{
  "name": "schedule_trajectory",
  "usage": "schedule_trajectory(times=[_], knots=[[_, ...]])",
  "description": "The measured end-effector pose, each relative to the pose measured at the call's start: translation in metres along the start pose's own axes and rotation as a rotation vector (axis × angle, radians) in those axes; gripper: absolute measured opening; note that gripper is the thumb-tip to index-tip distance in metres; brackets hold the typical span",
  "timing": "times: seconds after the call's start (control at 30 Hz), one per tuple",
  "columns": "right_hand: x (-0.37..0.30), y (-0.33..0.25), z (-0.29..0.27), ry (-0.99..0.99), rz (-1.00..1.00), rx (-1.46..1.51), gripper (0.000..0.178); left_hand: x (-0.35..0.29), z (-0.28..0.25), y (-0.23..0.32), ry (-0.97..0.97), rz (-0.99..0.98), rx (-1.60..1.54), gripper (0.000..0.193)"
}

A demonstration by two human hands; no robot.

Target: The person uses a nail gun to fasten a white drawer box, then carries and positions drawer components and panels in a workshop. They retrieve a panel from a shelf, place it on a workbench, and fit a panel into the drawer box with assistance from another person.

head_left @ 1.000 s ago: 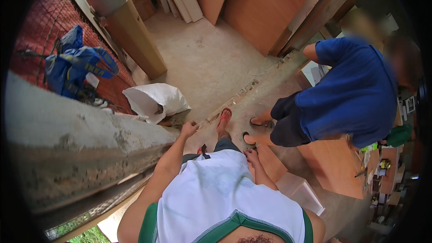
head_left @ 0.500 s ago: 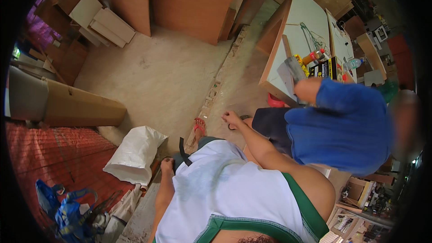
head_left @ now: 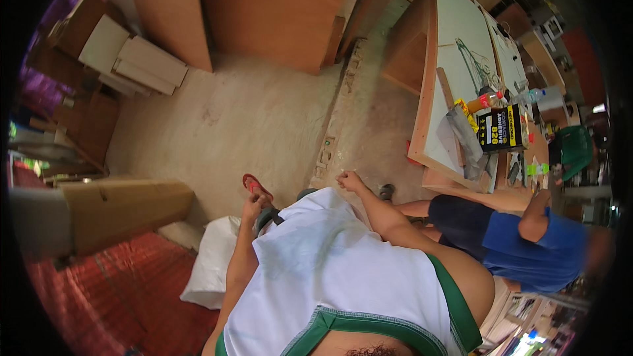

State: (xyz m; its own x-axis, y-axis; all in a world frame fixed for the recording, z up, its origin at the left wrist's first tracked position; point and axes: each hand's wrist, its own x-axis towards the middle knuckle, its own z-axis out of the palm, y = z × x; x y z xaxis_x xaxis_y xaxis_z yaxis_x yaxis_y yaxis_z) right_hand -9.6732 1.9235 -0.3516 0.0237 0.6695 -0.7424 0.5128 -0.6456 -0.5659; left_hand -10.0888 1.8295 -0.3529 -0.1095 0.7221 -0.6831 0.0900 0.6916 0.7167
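Observation:
My left hand hangs at my left side, its fingers curled into a loose fist, beside a short black strap at my shorts. Nothing shows in it. Out in front of my right hip is my right hand, fingers curled in, with nothing visible in them. Both hands are apart from the furniture. My foot in a red slipper is stepping forward on the concrete floor.
At right, a white-topped workbench bears a black-and-yellow can, bottles and tools. A person in a blue shirt is beside it. Wooden panels stand ahead. At left are a cardboard-wrapped roll, a white sack and red sheeting.
I have stepped forward, and the white sack has slid back beside me. My left hand has swung forward. The person in blue now appears farther right, away from the bench corner.

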Motion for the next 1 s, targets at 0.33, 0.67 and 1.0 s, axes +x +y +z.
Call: schedule_trajectory(times=[0.33,0.67,1.0], knots=[[0.290,-0.013,0.195,-0.048,0.015,-0.261,0.029,0.283,-0.221,-0.100,0.033,-0.061,0.434,0.038],[0.446,-0.364,0.318,-0.015,-0.124,0.231,0.028,0.456,-0.358,0.064,-0.247,0.213,0.187,0.029],[0.654,-0.686,0.385,-0.254,-0.259,-0.625,0.022,0.547,-0.574,0.105,0.586,-0.072,-0.651,0.026]])
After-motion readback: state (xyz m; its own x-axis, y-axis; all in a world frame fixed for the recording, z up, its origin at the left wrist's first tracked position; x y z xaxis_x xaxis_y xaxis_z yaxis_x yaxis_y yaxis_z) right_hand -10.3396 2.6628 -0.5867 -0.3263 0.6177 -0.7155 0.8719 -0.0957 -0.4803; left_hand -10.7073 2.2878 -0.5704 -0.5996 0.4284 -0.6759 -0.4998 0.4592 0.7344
